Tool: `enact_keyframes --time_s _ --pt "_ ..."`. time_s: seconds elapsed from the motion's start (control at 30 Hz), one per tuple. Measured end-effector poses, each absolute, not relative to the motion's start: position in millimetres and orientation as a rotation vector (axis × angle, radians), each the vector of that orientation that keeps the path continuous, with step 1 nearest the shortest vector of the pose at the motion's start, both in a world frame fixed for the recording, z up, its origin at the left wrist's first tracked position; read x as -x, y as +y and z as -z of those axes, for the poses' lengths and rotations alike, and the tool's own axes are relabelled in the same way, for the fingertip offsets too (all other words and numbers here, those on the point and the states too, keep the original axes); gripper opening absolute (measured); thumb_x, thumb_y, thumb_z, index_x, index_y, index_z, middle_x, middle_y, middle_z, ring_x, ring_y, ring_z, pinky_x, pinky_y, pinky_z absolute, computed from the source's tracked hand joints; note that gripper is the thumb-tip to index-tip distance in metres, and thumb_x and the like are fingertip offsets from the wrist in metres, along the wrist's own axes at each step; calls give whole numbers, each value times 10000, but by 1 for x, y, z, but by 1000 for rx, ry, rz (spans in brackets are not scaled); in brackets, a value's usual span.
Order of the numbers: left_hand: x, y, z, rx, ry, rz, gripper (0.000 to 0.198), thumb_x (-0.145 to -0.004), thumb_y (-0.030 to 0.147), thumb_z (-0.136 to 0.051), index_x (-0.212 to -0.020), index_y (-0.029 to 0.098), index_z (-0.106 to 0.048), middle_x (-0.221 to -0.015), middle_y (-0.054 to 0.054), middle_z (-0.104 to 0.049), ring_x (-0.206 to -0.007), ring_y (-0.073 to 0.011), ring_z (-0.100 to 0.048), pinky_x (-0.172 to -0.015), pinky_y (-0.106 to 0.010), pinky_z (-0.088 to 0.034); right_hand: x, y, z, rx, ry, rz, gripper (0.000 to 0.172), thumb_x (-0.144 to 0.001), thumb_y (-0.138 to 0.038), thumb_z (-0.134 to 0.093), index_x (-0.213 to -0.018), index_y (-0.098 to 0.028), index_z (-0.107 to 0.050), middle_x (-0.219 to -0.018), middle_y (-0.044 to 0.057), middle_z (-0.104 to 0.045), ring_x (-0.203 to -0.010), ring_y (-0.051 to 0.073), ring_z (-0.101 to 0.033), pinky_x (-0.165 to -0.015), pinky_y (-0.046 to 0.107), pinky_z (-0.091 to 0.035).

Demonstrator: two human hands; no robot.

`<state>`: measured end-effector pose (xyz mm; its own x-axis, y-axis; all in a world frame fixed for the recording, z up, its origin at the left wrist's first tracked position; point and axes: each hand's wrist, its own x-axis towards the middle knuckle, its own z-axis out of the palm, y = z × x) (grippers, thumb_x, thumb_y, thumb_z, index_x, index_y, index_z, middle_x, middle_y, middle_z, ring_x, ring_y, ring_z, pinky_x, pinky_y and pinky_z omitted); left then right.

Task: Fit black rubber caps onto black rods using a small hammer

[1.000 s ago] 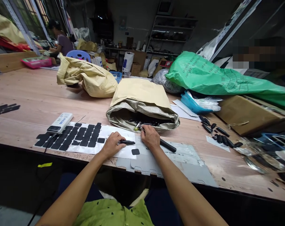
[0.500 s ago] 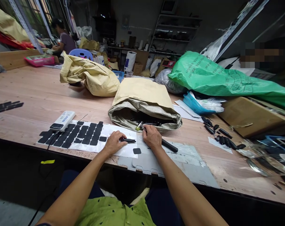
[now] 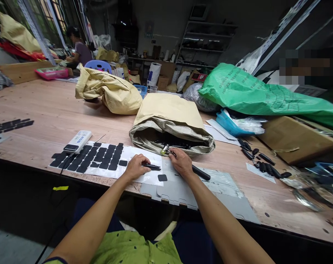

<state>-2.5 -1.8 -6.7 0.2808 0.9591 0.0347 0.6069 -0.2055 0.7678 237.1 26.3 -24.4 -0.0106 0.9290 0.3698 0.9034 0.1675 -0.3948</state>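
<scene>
My left hand (image 3: 135,167) is closed on a thin black stick-like part (image 3: 152,167) and holds it flat on the white sheet (image 3: 140,157). My right hand (image 3: 180,162) grips a small hammer (image 3: 201,172) with a black handle; its metal head (image 3: 164,149) sits just in front of the open tan sack (image 3: 169,121). One loose black pad (image 3: 162,178) lies between my hands. Rows of black pads (image 3: 96,158) cover the left part of the sheet.
A white remote (image 3: 77,141) rests at the sheet's far left corner. Several black parts (image 3: 261,161) lie to the right, by a cardboard box (image 3: 295,139) and a green bag (image 3: 262,93). Another tan sack (image 3: 108,91) sits further back. A person sits at the far left.
The camera has shifted slightly to the left, so everything sits a little further right in view. Both hands keep the same grip and place.
</scene>
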Motion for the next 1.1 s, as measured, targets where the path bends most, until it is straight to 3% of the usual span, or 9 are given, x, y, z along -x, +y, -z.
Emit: enact_keyframes --time_s 0.3,0.43,1.1 --pt "-2 0 10 -1869 1462 -699 193 -639 173 -774 -819 225 -729 -858 12 -656 -911 -193 -562 -765 -297 -431 -205 -30 -6 1276 -1953 -376 273 -892 -293 -546 -1116 -231 -689 -1084 52 -731 -957 196 -687 -854 312 -535" --pt "-3 -1 8 -1876 1498 -688 180 -615 156 -767 -777 217 -720 -814 19 -636 -877 -184 -556 -737 -284 -427 -193 -43 -8 1301 -1983 -458 266 -890 -259 -545 -1113 -234 -687 -1008 32 -747 -868 181 -699 -790 288 -544" --pt "0 -2 7 -1964 1447 -674 203 -653 189 -751 -847 222 -700 -869 10 -657 -887 -194 -560 -755 -294 -435 -191 -47 2 1422 -1913 -406 263 -882 -264 -543 -1092 -252 -701 -1041 27 -749 -913 194 -710 -818 299 -552"
